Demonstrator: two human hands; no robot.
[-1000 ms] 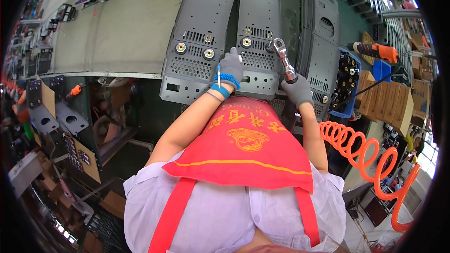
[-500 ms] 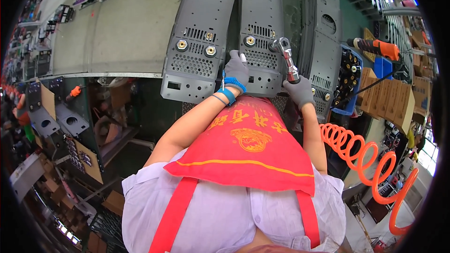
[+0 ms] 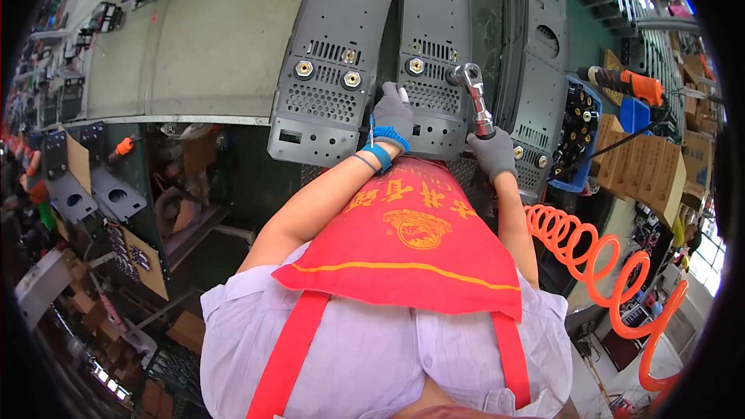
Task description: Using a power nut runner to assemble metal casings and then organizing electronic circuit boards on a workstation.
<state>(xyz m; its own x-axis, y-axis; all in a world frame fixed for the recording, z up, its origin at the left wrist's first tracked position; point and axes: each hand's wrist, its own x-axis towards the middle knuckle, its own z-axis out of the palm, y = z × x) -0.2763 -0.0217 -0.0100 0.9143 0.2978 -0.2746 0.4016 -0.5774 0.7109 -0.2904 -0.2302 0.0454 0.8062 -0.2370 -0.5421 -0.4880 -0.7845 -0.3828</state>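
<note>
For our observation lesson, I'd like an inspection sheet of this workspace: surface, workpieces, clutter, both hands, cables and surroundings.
Surface: pale grey-green workbench, bare stretch left of the panels.
Workpieces: left panel and right panel, grey, perforated, side by side; two hex fittings show on the left one, one on the right.
Clutter: stacked panels, blue bin of small parts, orange-and-black power tool.
Left hand: gloved, at the right panel's left edge; grip unclear.
Right hand: gloved, closed round the ratchet wrench, whose head is at the right panel's right side.
Cables: orange coiled hose, right.
Surroundings: cardboard boxes, right.
</note>
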